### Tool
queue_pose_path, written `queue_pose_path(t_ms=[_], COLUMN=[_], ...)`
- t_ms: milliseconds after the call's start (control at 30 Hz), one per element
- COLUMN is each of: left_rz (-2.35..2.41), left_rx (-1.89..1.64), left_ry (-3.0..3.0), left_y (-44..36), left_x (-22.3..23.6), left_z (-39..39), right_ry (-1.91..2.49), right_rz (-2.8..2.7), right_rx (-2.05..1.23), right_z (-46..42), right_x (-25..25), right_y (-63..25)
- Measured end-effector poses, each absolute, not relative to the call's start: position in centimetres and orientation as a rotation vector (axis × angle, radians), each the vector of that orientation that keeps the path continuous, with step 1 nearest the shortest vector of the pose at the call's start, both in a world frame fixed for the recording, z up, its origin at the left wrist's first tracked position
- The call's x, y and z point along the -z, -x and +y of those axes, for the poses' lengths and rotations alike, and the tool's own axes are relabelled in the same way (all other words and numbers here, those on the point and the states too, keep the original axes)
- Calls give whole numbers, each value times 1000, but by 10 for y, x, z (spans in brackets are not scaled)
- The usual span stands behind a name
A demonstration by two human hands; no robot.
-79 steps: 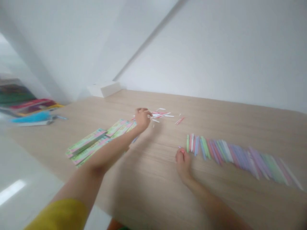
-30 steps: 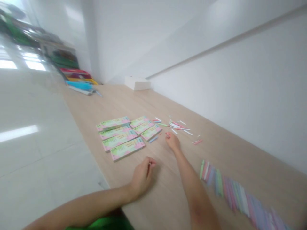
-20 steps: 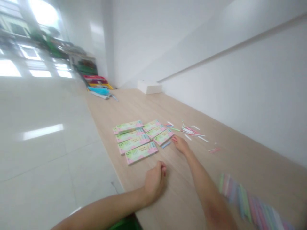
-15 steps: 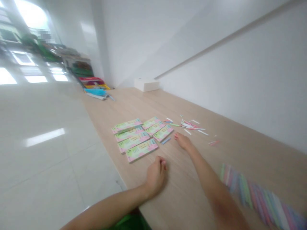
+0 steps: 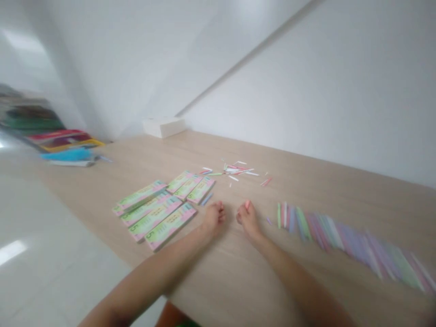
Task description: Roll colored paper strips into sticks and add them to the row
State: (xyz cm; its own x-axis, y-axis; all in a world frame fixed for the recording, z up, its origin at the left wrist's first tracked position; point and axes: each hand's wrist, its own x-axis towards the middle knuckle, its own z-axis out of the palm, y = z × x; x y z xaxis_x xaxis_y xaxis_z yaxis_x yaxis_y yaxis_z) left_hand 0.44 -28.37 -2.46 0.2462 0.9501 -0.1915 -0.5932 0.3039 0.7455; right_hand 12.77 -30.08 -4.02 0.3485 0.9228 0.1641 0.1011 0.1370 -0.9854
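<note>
My left hand (image 5: 215, 219) hovers or rests over the wooden table with its fingers curled closed. Facing it, a short gap away, my right hand (image 5: 248, 220) is closed too, thumb against the fingers; blur hides whatever either hand may hold. Left of my left hand lie several flat green and pink boxes (image 5: 170, 226) marked with a 5, in two groups. A blue stick (image 5: 206, 199) lies beside the smaller group. To the right of my right hand runs a long row of pastel sticks (image 5: 335, 234), with one small purple piece (image 5: 269, 221) nearer the hand.
Beyond the hands, white, red and green sticks (image 5: 236, 170) lie scattered on the table (image 5: 218, 281). A white box (image 5: 164, 126) stands against the wall. Blue material (image 5: 70, 155) and a red and yellow tray (image 5: 64, 139) are at the far left. Tiled floor borders the table's left edge.
My view has swung right, bringing more of the pastel row into sight. My hands have come closer together, the right one drawn back from the scattered sticks.
</note>
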Motion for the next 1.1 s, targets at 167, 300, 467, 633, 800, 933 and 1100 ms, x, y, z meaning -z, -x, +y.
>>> queue_pose_path(t_ms=[167,300,467,633,800,933,1100], left_rz=[559,503,440,366,393,411,374], left_rx=[-1035,-924,-854,-782,-796,-788,-759], left_ry=[-579,-611,-687,-796,-874,-882,-857], left_y=[-57,-70,-62,-59,-62,-63,-61], left_x=[42,61,65,59,62,66,65], left_z=[-297,-310,-309,-310,-310,-310,-308], right_ry=[1197,1148,1100,1076,1088,1083,1060], right_rz=[-697,-527,-427,-413,-446,-490,-476], right_rx=[-853,-902,-983,-1016,-968,-917,-869], right_z=[-332,-345,-348,-349,-351,-350,-353], right_x=[45,52,56,56,59,59,58], right_y=[-140,-145,-144,-148,-154,-153,-150])
